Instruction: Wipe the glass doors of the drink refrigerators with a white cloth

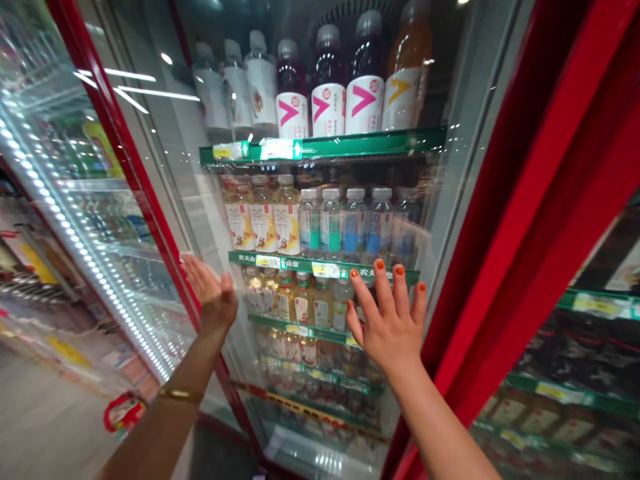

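My right hand (391, 319) is flat against the glass door (450, 193) of a drinks fridge, fingers spread, nails painted orange. It holds nothing. My left hand (213, 293) is raised with an open palm at the left red frame (150, 200) of the door, fingers stretched out, empty. A gold bracelet (180, 395) circles the left wrist. Behind the glass stand shelves of bottles: dark red and orange drinks (350, 80) on top, tea and water bottles (310, 223) in the middle, smaller bottles (300, 300) lower down.
A wide red door frame (530, 220) runs diagonally at the right, with another fridge's shelves (575, 393) beyond it. To the left is a neighbouring glass door (75, 200) with a strip of white lights. Grey floor (40, 427) shows at the lower left.
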Available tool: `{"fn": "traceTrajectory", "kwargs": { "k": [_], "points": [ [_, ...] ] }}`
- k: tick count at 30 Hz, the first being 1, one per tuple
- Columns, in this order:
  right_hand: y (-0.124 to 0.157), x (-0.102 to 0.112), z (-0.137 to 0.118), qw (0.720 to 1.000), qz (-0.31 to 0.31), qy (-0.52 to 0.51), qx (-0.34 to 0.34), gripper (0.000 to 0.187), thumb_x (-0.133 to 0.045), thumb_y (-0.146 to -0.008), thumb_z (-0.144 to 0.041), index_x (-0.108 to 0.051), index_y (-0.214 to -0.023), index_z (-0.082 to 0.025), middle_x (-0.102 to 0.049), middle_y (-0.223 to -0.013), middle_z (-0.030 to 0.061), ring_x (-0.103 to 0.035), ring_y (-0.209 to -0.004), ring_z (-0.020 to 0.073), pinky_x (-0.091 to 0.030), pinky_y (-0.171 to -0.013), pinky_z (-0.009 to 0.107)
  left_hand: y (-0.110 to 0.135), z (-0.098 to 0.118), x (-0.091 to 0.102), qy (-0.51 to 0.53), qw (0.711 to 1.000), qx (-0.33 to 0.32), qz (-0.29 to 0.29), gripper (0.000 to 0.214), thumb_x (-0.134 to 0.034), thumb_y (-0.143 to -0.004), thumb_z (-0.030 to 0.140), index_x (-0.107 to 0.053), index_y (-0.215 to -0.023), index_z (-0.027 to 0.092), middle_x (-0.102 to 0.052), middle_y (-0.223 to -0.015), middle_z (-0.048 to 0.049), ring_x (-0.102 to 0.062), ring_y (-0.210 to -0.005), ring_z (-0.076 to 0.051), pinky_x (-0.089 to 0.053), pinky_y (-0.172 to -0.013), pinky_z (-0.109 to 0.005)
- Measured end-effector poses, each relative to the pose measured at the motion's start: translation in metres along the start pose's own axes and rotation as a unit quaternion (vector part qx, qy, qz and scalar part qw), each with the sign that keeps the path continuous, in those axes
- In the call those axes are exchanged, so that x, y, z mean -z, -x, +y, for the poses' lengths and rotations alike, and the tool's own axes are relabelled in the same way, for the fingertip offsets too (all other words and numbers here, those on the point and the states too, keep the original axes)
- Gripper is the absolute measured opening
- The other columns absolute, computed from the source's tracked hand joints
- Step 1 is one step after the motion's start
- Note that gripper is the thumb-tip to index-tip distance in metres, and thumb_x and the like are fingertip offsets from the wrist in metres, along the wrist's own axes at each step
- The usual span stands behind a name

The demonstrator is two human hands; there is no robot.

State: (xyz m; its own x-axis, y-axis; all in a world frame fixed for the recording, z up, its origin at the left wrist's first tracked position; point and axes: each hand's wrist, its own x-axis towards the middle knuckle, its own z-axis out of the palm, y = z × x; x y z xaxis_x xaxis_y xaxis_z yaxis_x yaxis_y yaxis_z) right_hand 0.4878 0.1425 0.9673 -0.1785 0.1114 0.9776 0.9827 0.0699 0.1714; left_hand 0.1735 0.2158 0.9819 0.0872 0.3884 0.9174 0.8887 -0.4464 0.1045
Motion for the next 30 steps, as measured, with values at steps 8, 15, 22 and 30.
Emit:
{"fn": "traceTrajectory", "kwargs": {
  "k": [8,15,22,30],
  "points": [
    [0.002,0.0,0.001,1.0,-0.003,0.014,0.005,0.085,-0.068,-0.103,-0.043,-0.031,-0.179,-0.033,-0.022,-0.189,0.0045,-0.023,-0.176,0.0319,-0.016,-0.143,0.057,0.107,0.073,-0.06,-0.02,0.995,-0.088,0.049,0.092,-0.053,-0.105,0.064,-0.01,-0.181,0.034,-0.029,-0.186,-0.0138,-0.013,-0.177,-0.035,-0.025,-0.143,-0.067],
    [0.004,-0.004,0.0,0.999,0.0,0.041,0.002,0.088,-0.065,-0.103,-0.045,-0.026,-0.18,-0.029,-0.029,-0.188,0.008,-0.025,-0.175,0.0347,-0.018,-0.143,0.06,0.061,0.013,-0.055,0.002,0.992,0.078,0.098,0.093,-0.036,-0.112,0.053,0.018,-0.177,0.012,0.014,-0.187,-0.0236,0.016,-0.175,-0.036,0.003,-0.145,-0.063],
    [0.006,-0.005,0.0,0.998,-0.002,0.061,-0.002,0.086,-0.06,-0.103,-0.043,-0.027,-0.18,-0.028,-0.029,-0.188,0.0091,-0.029,-0.173,0.0373,-0.022,-0.14,0.062,0.102,0.024,-0.054,0.03,0.999,-0.008,0.042,0.097,-0.044,-0.11,0.06,0.006,-0.179,0.015,-0.005,-0.186,-0.0265,-0.005,-0.175,-0.04,-0.016,-0.143,-0.071],
    [0.011,-0.008,0.001,0.997,-0.006,0.07,-0.011,0.085,-0.059,-0.103,-0.042,-0.027,-0.18,-0.027,-0.028,-0.188,0.011,-0.03,-0.173,0.0422,-0.024,-0.138,0.068,0.067,0.026,-0.053,0.014,0.999,-0.023,0.034,0.096,-0.042,-0.109,0.066,0.0,-0.181,0.018,-0.005,-0.189,-0.0157,-0.002,-0.177,-0.034,-0.01,-0.148,-0.063]
  ]
}}
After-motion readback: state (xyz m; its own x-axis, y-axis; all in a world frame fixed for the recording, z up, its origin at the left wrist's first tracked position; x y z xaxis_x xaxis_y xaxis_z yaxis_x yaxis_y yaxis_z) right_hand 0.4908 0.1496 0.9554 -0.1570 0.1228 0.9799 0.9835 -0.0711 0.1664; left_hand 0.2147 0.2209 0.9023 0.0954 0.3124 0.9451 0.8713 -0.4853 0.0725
